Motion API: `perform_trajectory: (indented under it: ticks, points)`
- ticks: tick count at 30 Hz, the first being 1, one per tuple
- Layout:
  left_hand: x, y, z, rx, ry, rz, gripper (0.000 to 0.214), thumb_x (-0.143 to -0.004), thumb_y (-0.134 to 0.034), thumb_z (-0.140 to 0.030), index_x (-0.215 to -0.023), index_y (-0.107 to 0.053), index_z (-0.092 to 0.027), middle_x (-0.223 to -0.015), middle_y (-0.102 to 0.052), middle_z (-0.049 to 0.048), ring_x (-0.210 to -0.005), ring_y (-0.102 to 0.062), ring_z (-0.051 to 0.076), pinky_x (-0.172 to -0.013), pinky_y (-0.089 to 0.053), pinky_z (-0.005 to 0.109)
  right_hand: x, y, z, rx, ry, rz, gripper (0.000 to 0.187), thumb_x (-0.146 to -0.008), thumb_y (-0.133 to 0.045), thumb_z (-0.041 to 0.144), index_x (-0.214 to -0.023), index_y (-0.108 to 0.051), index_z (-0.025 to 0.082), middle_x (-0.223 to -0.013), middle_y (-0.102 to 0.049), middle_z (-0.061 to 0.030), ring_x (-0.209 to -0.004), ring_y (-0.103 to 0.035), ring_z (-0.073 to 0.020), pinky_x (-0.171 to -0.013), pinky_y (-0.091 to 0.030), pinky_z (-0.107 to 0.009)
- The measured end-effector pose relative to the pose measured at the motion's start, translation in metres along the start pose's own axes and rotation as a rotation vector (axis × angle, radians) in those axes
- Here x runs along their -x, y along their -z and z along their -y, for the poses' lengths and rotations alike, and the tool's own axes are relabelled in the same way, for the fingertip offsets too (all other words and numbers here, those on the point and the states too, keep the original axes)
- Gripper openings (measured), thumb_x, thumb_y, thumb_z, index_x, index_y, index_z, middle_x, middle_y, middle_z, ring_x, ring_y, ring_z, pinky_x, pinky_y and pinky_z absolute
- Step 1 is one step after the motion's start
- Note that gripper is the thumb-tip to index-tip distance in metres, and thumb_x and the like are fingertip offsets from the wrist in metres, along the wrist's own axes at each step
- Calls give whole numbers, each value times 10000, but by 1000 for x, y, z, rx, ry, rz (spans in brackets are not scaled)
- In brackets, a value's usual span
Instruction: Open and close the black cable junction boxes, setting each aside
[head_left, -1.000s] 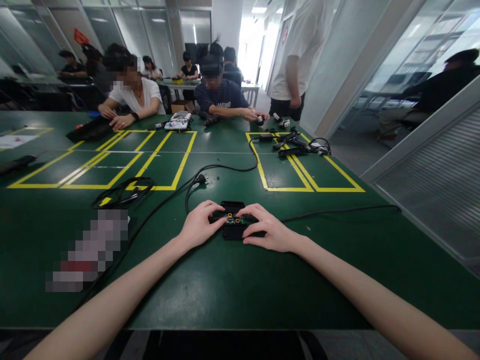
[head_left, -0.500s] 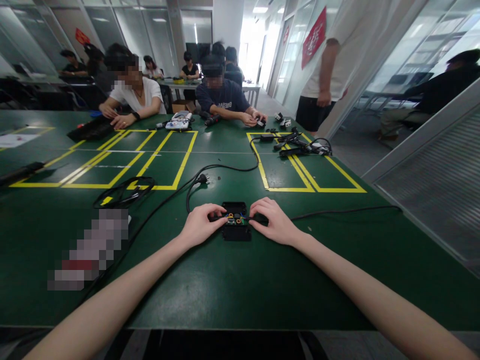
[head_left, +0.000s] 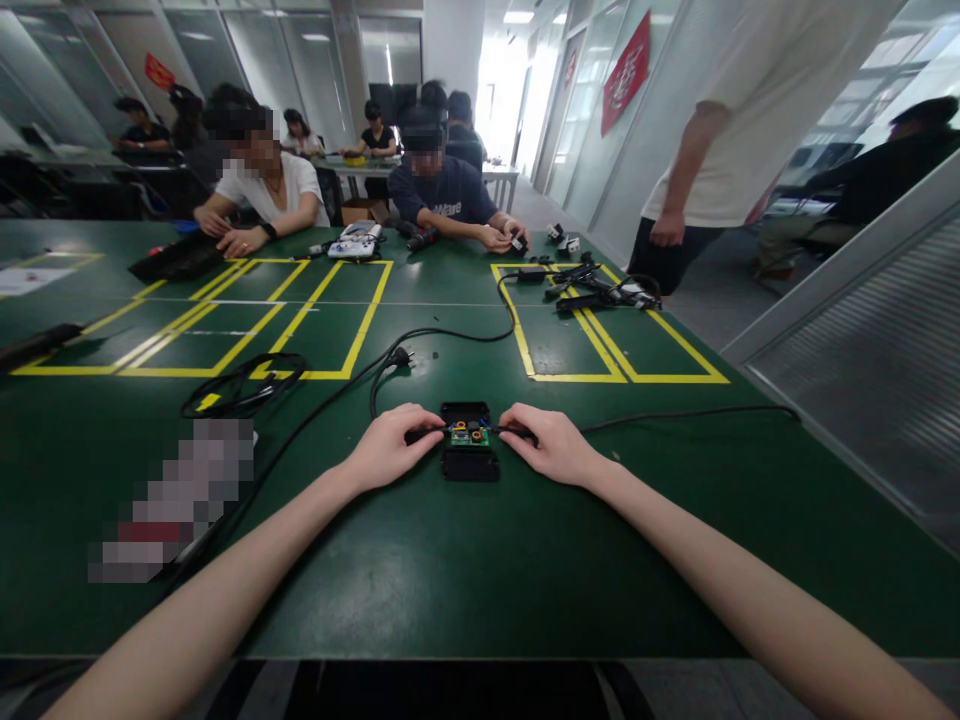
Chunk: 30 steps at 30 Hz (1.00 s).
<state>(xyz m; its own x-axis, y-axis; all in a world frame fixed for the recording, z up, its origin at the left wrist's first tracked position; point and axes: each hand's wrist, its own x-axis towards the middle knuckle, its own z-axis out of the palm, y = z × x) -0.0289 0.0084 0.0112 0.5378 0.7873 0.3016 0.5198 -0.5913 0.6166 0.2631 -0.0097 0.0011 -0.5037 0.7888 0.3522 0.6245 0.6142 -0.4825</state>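
A small green circuit board (head_left: 470,435) with orange parts sits between two black case halves (head_left: 470,464) on the green table (head_left: 465,570). My left hand (head_left: 390,447) pinches the black cable stub at the board's left end. My right hand (head_left: 551,445) pinches the black cable (head_left: 675,416) at its right end. Both hands have curled fingers and rest on the table.
A black power cord with a plug (head_left: 400,355) curves away behind the board. A coiled cable (head_left: 244,382) lies at the left, and several adapters and cables (head_left: 596,290) sit in a yellow-taped box. Two seated people work across the table; a person in white walks at the right.
My right hand slid off the case and took the cable at the board's right end. The board now sits raised between the case halves. The standing person walked to the right.
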Motion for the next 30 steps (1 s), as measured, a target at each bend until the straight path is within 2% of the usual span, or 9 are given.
perform_trajectory:
  ticks: [4, 9, 12, 17, 22, 25, 30]
  points:
    - [0, 4, -4, 15, -3, -14, 209, -975, -570, -309, -1000, -738, -188, -924, -720, 55, -846, -649, 192, -768, -524, 305, 0, 0, -1, -31, -13, -30, 115, -1006, -576, 296, -987, -642, 204, -817, -704, -22, -622, -601, -151, -603, -442, -265]
    - [2, 10, -11, 86, 23, 4, 186, -901, -610, -309, -871, -734, -174, -797, -680, 26, -720, -606, 157, -673, -490, 266, 3, 4, 3, -134, 22, -26, 232, -1034, -508, 320, -974, -690, 189, -772, -704, -28, -584, -576, -144, -582, -452, -262]
    - [4, 12, -13, 138, 25, 43, 167, -865, -613, -281, -832, -728, -164, -743, -657, 12, -673, -581, 135, -626, -458, 240, 6, 6, 5, -190, 33, -10, 204, -998, -567, 327, -968, -705, 180, -760, -699, -26, -521, -502, -121, -516, -411, -248]
    - [5, 10, -13, 223, -3, 91, 138, -818, -593, -229, -800, -705, -150, -683, -620, -9, -605, -545, 108, -570, -409, 215, 8, 9, 10, -257, 62, 14, 146, -960, -616, 286, -951, -698, 166, -738, -684, -20, -535, -519, -108, -507, -391, -228]
    - [7, 8, -13, 246, -17, 134, 111, -797, -608, -220, -791, -693, -149, -665, -603, -19, -569, -521, 96, -550, -396, 206, 8, 10, 12, -274, 89, 76, 129, -958, -612, 272, -917, -681, 171, -681, -638, 14, -500, -461, -83, -509, -383, -214]
    - [7, 6, -11, 185, -25, 122, 98, -800, -615, -208, -777, -695, -155, -666, -604, -18, -575, -525, 98, -561, -405, 209, 8, 7, 9, -224, 86, 85, 137, -965, -611, 289, -947, -689, 178, -677, -642, 17, -511, -487, -92, -525, -399, -218]
    - [6, 3, -7, 18, -35, 33, 88, -822, -635, -210, -786, -706, -172, -715, -647, 4, -650, -584, 127, -605, -438, 227, 5, 1, 4, -86, 80, 12, 150, -968, -612, 278, -1036, -716, 194, -776, -720, -16, -599, -611, -132, -597, -469, -241]
